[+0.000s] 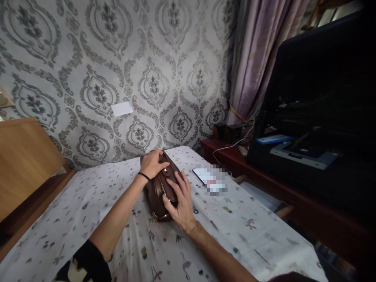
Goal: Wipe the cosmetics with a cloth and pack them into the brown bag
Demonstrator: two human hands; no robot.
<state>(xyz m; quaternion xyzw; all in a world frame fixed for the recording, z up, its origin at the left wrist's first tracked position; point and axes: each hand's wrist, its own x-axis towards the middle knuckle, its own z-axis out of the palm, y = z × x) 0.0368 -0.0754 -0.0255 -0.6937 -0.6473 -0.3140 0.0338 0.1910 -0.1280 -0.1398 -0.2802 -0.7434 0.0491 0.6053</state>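
Observation:
A dark brown leather handbag [154, 196] lies on a patterned white cloth, with gold-coloured zippers and a small clasp on its upper side. My left hand [154, 163] wears a thin dark band at the wrist and is closed over the far part of the bag, its thumb reaching beside the clasp; some of its fingertips are hidden. Nearer to me, my right hand [183, 203] rests on the bag's right side. Its fingers are spread apart, and its thumb touches the bag near the zipper.
The patterned cloth [235, 235] covers the surface under the bag. A phone [202, 176], partly blurred out, lies to the right. Beyond it are a cable [232, 143], a dark red stand with an open drawer [264, 197] and a large black screen [317, 98]. A wooden board [26, 156] stands left.

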